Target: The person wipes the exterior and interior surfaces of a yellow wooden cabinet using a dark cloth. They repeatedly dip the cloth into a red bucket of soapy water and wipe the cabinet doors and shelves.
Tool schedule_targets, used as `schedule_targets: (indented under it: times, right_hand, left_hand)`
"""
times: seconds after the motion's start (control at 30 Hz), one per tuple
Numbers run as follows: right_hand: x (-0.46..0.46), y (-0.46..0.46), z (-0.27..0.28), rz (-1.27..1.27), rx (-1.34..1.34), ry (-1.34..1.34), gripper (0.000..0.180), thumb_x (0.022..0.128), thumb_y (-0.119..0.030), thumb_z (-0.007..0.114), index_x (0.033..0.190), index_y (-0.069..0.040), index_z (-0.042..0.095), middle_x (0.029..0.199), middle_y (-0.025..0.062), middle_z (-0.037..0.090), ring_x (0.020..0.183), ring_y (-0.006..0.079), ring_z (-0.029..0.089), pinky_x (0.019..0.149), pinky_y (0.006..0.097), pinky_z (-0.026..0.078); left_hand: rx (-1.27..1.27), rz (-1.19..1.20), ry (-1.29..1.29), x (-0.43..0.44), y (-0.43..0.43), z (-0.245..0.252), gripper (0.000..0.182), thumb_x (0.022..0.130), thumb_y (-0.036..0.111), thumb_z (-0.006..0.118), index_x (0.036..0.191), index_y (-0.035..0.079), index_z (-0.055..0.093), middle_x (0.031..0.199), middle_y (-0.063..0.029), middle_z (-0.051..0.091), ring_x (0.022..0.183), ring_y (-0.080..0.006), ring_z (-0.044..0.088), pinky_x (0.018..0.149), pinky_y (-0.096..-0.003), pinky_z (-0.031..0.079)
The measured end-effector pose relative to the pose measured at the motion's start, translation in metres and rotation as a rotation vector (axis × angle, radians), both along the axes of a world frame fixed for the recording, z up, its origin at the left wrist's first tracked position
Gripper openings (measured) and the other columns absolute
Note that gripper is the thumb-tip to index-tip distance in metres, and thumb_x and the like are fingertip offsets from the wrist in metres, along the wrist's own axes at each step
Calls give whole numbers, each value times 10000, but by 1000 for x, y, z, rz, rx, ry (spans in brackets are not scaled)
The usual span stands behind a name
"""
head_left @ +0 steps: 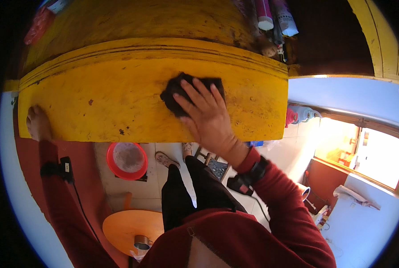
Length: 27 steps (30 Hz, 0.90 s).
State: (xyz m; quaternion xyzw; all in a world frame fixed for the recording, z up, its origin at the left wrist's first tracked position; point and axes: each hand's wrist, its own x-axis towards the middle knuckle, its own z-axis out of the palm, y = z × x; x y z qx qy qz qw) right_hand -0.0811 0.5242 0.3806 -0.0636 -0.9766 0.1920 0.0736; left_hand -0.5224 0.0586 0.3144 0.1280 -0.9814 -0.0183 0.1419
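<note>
My right hand (207,115) lies spread over a dark, wet-looking cloth (176,90), pressing it against a worn yellow-painted wooden board (102,97). Part of the cloth is hidden beneath the palm and fingers. At the board's left end rests my left hand (38,124), its fingers close together on the yellow surface. Whether those fingers grip the edge cannot be made out. Dark stains and chipped spots mark the paint, and grooved moulding (152,47) runs along the far side.
Below stands a red basin (110,164) of cloudy water. An orange round table (122,227) bears a metal mug (141,242). Tubes (264,16) lie at the upper right, a red plastic bag (40,26) at the upper left. Thermos flasks (300,114) stand beyond the right end.
</note>
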Motion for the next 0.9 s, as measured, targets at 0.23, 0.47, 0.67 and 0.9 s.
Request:
schedule_targets:
  times: [0.23, 0.47, 0.67, 0.9]
  right_hand:
    - [97, 130, 16, -500, 195, 55, 468, 961, -96, 542, 1418, -16, 603, 1568, 182, 476, 1440, 381, 420, 1214, 479, 301]
    - [75, -1, 8, -350, 116, -136, 584, 905, -177, 659, 1476, -100, 563, 1655, 139, 373, 1543, 357, 312, 1243, 589, 174]
    - [52, 3, 21, -52, -13, -149, 616, 887, -234, 715, 1476, -124, 573, 1646, 125, 390, 1555, 336, 294, 1260, 557, 163]
    - [56, 48, 11, -670, 294, -129, 600, 937, -189, 649, 1500, -31, 514, 1623, 224, 365, 1484, 440, 333, 1226, 577, 207]
  left_hand:
    - [171, -70, -5, 1, -6, 0, 676, 1019, 677, 317, 1561, 297, 455, 1624, -96, 425, 1452, -380, 413, 1187, -526, 319]
    - [-50, -37, 48, -12, -18, -17, 655, 1031, 673, 312, 1549, 304, 470, 1594, -109, 465, 1421, -397, 451, 1168, -531, 347]
    - [-227, -149, -55, -11, -19, -14, 651, 1038, 649, 330, 1551, 273, 469, 1623, -121, 418, 1448, -383, 414, 1192, -517, 314]
    - [-7, -73, 74, 4, -2, -21, 632, 1046, 621, 340, 1566, 273, 422, 1622, -112, 393, 1488, -381, 331, 1206, -539, 249]
